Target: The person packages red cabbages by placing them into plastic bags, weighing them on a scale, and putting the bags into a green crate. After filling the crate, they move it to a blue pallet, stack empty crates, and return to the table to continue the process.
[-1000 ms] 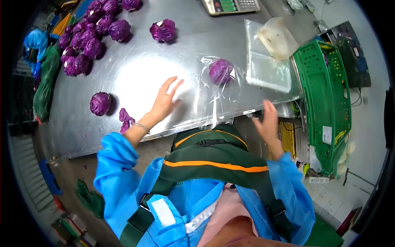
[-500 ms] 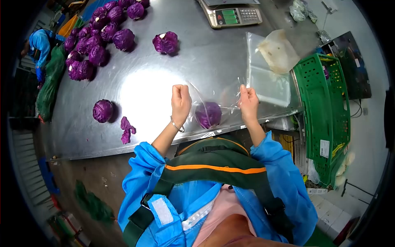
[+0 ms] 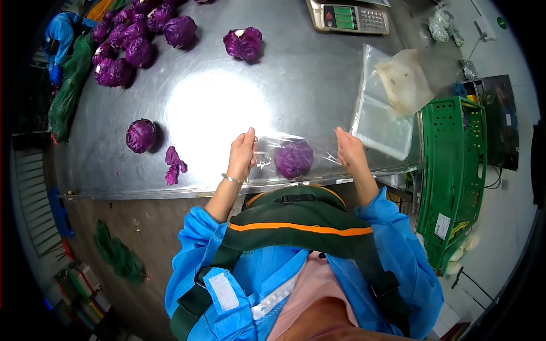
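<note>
A red cabbage (image 3: 294, 159) sits inside a clear plastic bag (image 3: 265, 159) at the near edge of the metal table. On the left side of the bag, my left hand (image 3: 243, 153) is closed on the film. My right hand (image 3: 350, 150) pinches the opposite side, so the film is stretched between the two. To the left lie another red cabbage (image 3: 141, 136) and a torn purple leaf (image 3: 174, 165). Just beyond my right hand is a stack of clear plastic bags (image 3: 382, 129).
Several red cabbages (image 3: 138, 52) are heaped at the far left of the table (image 3: 307, 85), with a single cabbage (image 3: 243, 44) nearer the middle. A digital scale (image 3: 350, 18) stands at the back. Right of the table is a green crate (image 3: 449, 182). A person in blue (image 3: 58, 37) is at far left.
Both hands have come slightly nearer to me and spread apart, drawing the bag's film out taut and lower over the cabbage. The whole view has shifted a little.
</note>
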